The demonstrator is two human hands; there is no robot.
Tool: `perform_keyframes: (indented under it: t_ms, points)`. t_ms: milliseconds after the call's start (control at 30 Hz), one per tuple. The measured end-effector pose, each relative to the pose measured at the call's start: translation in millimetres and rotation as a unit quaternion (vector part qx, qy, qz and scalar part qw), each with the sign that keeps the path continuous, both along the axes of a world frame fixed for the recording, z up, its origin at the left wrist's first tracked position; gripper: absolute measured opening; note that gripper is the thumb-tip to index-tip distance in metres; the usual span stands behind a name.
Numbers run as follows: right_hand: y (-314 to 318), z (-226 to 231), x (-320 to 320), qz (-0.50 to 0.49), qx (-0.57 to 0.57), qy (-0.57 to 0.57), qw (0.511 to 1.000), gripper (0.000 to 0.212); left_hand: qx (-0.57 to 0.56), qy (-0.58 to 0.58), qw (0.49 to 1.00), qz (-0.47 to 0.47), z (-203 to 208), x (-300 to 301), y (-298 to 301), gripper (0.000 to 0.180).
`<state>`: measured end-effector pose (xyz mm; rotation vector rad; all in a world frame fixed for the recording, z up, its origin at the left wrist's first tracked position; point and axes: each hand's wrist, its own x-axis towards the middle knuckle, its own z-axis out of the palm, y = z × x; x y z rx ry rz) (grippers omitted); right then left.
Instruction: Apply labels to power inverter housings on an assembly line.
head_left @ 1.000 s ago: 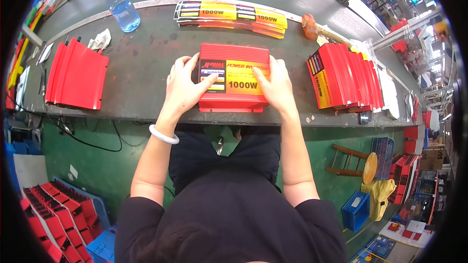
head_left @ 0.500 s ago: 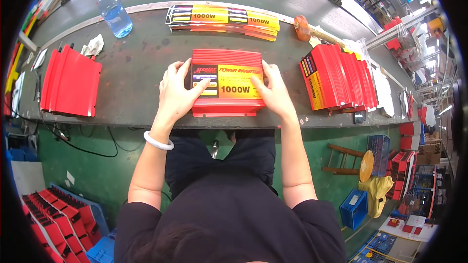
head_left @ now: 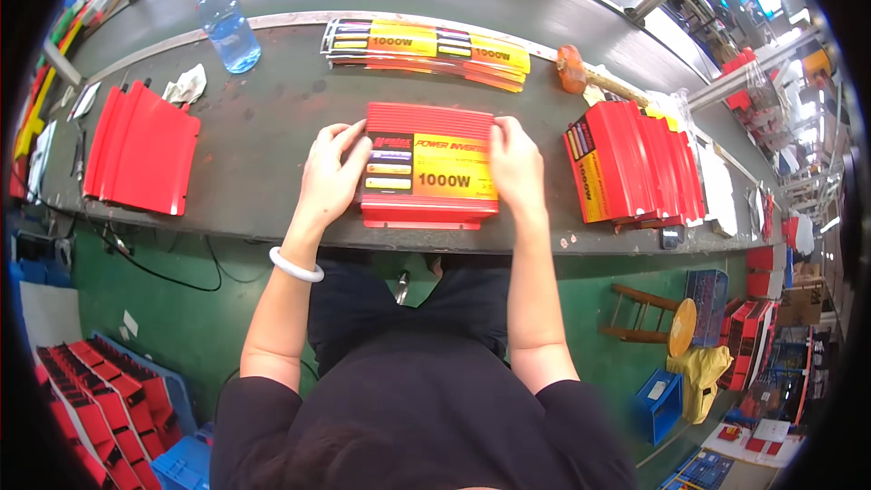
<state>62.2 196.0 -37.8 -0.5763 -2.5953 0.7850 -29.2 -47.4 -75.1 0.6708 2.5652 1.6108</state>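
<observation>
A red ribbed metal inverter with a yellow and black label on top lies flat near the front edge of the workbench. At its left side my left hand grips the edge, thumb along the side and fingers round the far corner. My right hand holds the opposite side, its fingertips curled at the far right corner and partly hidden. Beyond the inverter is a stack of yellow and black label sheets. Several labelled red inverter cases stand in a row to the right.
Plain red cases stand at the left, by a crumpled tissue and a water bottle. An orange-headed mallet lies at the back right. Below are a wooden stool, a blue crate and racked red parts.
My thumbs have come off the label's face to the inverter's sides. The whole bench scene sits slightly lower and farther right in the view.
</observation>
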Motion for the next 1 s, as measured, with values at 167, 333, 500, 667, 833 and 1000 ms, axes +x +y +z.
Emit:
perform_keyframes:
  t_ms: [167,333,500,667,833,1000]
  points:
    - [25.2,-30.8,15.3,0.006,-0.148,0.010,0.989,0.044,0.059,-0.012,0.997,0.057,0.5,2.7,-4.2,0.035]
    - [10.4,-28.6,23.2,0.015,-0.263,-0.050,0.963,0.053,0.090,-0.079,0.993,0.006,0.3,15.0,4.8,0.044]
    - [4.5,-27.2,35.9,0.047,-0.339,0.036,0.939,0.050,0.178,-0.108,0.978,-0.013,23.8,21.5,10.4,0.048]
    - [3.8,19.9,57.9,0.128,-0.433,0.117,0.885,0.065,0.211,-0.026,0.976,-0.046,48.8,26.6,26.0,0.035]
    - [9.6,12.4,76.4,0.111,-0.419,0.159,0.887,0.074,0.246,0.006,0.965,-0.085,35.5,12.0,46.3,0.030]
    - [27.3,5.3,96.5,0.044,-0.395,0.248,0.884,0.075,0.192,0.059,0.975,-0.092,32.5,3.5,55.6,0.034]
